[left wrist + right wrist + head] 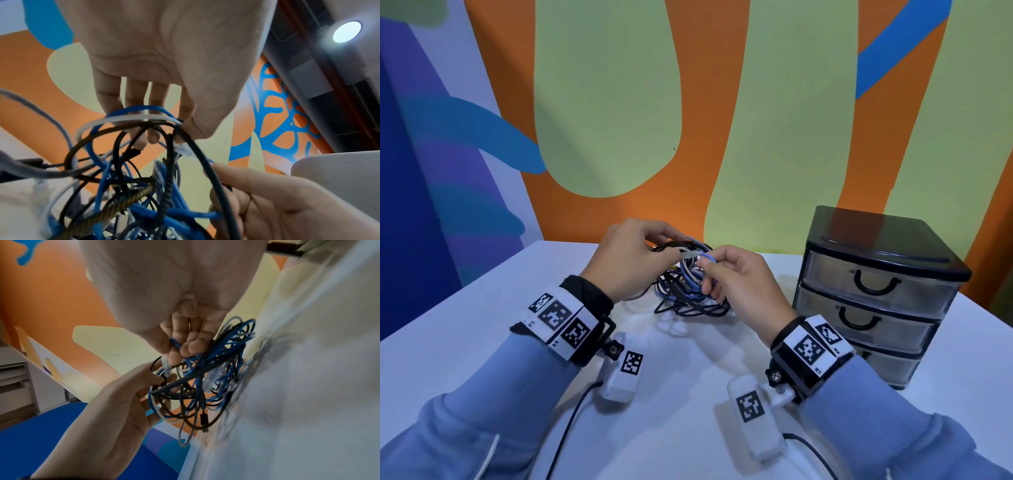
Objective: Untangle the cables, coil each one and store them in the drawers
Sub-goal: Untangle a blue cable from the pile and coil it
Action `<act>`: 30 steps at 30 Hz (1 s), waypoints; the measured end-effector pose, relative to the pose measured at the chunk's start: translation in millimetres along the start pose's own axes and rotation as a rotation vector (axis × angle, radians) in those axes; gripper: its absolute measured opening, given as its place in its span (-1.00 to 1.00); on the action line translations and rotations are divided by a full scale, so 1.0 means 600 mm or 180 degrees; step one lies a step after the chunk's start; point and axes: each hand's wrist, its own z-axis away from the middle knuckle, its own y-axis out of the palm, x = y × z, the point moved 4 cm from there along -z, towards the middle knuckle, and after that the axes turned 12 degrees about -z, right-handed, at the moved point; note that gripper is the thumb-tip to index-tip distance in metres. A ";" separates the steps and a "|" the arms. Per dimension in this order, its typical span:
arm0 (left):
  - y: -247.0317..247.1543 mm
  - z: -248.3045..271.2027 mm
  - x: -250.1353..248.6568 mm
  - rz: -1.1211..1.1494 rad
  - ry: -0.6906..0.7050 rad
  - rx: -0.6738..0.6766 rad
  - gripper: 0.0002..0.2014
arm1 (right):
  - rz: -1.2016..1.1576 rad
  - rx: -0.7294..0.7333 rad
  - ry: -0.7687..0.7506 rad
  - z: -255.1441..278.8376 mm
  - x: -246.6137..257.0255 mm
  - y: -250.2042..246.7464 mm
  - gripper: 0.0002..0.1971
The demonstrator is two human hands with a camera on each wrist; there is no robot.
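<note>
A tangle of blue, white, black and braided cables (pixel 688 294) sits on the white table (pixel 482 342), its top lifted by both hands. My left hand (pixel 671 248) grips several loops at the top of the tangle; in the left wrist view its fingers (pixel 152 138) hook through the blue, white and braided loops (pixel 131 120). My right hand (pixel 705 265) pinches a blue cable (pixel 174 344) close to its clear plug (pixel 167 369), right beside the left hand (pixel 123 402). The black drawer unit (pixel 876 294) stands to the right, all three drawers closed.
Bare table surface lies in front of the tangle and to its left. The painted wall (pixel 688 120) rises just behind the table's far edge. The drawer unit stands close to my right wrist.
</note>
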 end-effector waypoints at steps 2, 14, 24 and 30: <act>-0.004 -0.001 0.005 -0.0094 -0.0064 -0.0083 -0.66 | -0.0178 -0.0099 0.0001 0.001 0.003 0.001 -0.85; 0.000 -0.009 0.018 -0.0520 0.0177 0.0073 -0.46 | -0.0606 -0.0427 -0.0451 0.004 0.014 0.005 -0.83; 0.022 0.000 0.007 -0.0617 0.0606 0.0674 -0.86 | -0.0191 -0.0115 -0.0674 0.015 0.029 0.013 -0.83; 0.017 -0.014 0.015 -0.0128 0.0346 0.0382 -0.86 | 0.0211 0.0174 -0.0605 0.018 0.030 0.015 -0.48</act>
